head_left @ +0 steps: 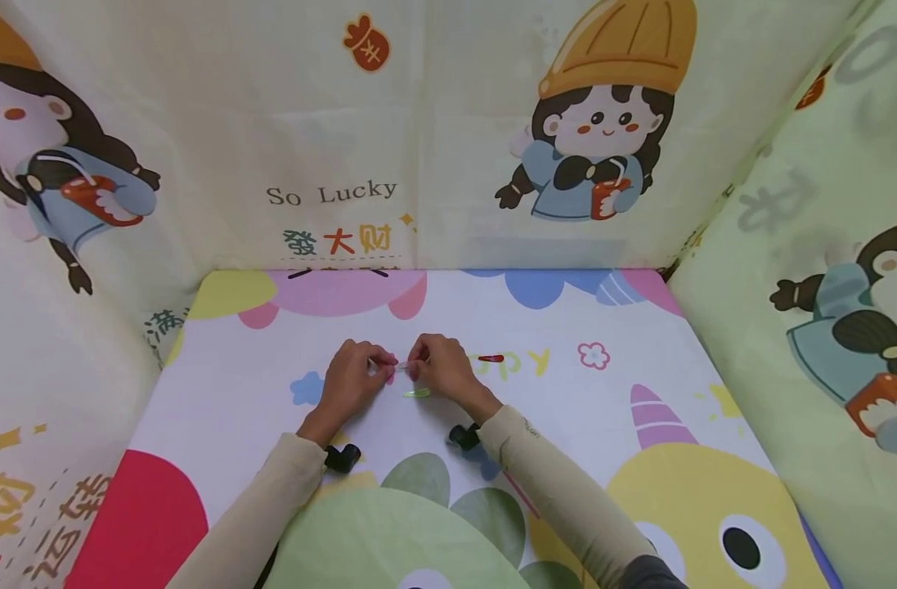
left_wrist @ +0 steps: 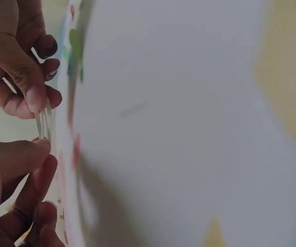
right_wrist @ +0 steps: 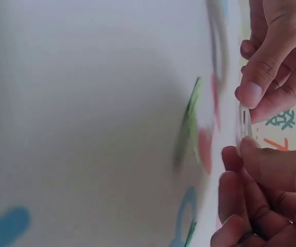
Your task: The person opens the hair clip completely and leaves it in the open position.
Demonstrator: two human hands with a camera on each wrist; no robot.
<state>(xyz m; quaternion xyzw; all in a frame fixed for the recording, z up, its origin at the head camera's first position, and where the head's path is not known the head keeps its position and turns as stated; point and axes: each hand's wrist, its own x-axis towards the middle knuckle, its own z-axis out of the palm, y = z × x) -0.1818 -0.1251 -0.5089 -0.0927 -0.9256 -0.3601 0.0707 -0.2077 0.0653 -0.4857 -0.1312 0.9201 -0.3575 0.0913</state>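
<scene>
Between the two hands, a white snap hair clip [head_left: 401,366] is held just above the table. My left hand [head_left: 351,375] pinches one end with thumb and fingers, and my right hand [head_left: 442,364] pinches the other. In the left wrist view the middle of the clip [left_wrist: 44,123] shows as thin pale bars; its ends are hidden under fingertips. A green hair clip [head_left: 417,393] lies on the table just below the hands. A red hair clip [head_left: 491,358] lies to the right of my right hand.
The printed tablecloth [head_left: 566,409] carries cartoon figures and flowers. Patterned cloth walls [head_left: 448,164] rise at the back and sides. A black wrist camera [head_left: 343,458] is on the left wrist and another black camera [head_left: 464,437] on the right.
</scene>
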